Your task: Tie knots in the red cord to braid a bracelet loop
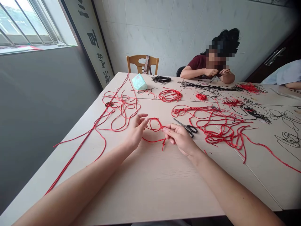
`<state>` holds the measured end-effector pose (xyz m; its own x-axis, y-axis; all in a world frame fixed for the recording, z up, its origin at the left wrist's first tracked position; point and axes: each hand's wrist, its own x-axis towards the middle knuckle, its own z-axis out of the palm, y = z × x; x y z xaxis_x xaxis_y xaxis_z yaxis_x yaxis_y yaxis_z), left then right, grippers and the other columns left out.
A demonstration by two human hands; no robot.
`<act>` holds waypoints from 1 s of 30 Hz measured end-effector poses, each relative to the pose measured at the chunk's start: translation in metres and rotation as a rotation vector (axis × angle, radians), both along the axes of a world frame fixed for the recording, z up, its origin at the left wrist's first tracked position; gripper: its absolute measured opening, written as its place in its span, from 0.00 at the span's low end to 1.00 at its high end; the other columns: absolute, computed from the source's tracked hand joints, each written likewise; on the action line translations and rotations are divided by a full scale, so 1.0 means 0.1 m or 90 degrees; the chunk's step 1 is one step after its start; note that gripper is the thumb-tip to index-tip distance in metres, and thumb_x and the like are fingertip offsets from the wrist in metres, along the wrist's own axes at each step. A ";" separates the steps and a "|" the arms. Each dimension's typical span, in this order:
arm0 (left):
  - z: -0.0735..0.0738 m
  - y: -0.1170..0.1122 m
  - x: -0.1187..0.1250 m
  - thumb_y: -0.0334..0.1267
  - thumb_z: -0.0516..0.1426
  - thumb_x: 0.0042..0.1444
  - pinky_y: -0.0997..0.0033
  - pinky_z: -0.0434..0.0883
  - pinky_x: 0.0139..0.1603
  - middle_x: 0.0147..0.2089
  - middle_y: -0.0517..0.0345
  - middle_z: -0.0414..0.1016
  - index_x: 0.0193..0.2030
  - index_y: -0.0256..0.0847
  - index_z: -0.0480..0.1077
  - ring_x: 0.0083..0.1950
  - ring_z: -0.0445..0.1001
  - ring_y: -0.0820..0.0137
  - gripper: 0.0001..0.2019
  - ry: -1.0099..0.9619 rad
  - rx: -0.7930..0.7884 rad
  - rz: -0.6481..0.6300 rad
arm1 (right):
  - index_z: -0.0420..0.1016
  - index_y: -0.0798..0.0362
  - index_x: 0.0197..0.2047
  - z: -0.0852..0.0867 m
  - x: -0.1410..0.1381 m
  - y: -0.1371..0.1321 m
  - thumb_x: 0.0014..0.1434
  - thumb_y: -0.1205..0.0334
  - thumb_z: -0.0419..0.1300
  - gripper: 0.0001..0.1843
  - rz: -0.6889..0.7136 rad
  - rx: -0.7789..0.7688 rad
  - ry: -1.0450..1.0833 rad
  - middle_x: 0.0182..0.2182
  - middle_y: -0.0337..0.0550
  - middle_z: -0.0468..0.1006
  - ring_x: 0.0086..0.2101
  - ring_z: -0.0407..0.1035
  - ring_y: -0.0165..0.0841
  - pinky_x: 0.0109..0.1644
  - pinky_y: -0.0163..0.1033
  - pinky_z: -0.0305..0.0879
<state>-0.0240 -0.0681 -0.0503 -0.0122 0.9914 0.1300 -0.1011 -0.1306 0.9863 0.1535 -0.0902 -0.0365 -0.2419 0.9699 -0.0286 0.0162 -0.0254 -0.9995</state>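
Note:
Between my hands is a red braided cord bent into a small loop. The thumb and index finger of my right hand pinch it at a knotted spot on the loop's right side. My left hand grips the loop's left side between thumb and fingers, and the exact contact is partly hidden. A lower length of the cord curves beneath the loop to a knot with short loose ends near my right hand. Just beyond that hand lie scissors with black handles, blades pointing left.
Long red cords tangle at left. Red braided cords spread at right, near black cords. Further back are a coiled red cord, a mint-coloured packet and a wooden chair. A person sits across the table.

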 end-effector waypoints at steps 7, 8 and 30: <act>0.09 -0.19 0.10 0.39 0.54 0.56 0.71 0.61 0.44 0.38 0.55 0.70 0.36 0.41 0.69 0.42 0.66 0.68 0.05 0.195 0.180 -0.035 | 0.71 0.55 0.33 -0.01 0.02 0.04 0.54 0.55 0.59 0.11 -0.045 -0.034 0.074 0.21 0.33 0.65 0.17 0.52 0.20 0.19 0.30 0.42; 0.07 -0.20 0.12 0.39 0.53 0.57 0.71 0.62 0.44 0.40 0.54 0.70 0.38 0.41 0.69 0.43 0.66 0.68 0.07 0.193 0.162 -0.073 | 0.71 0.56 0.33 -0.01 0.01 0.03 0.54 0.55 0.59 0.11 -0.039 -0.032 0.068 0.21 0.34 0.65 0.17 0.52 0.20 0.19 0.30 0.43; 0.04 -0.10 0.14 0.44 0.61 0.49 0.75 0.60 0.34 0.28 0.60 0.69 0.31 0.35 0.68 0.30 0.65 0.76 0.12 -0.016 -0.092 -0.147 | 0.66 0.53 0.34 -0.08 -0.07 -0.05 0.59 0.53 0.52 0.12 0.003 0.127 -0.191 0.21 0.35 0.67 0.18 0.58 0.25 0.22 0.31 0.57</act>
<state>-0.0102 -0.0781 -0.0461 0.2142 0.9767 -0.0106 -0.1372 0.0409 0.9897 0.1470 -0.0948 -0.0443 -0.2561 0.9624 0.0905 0.3096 0.1704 -0.9355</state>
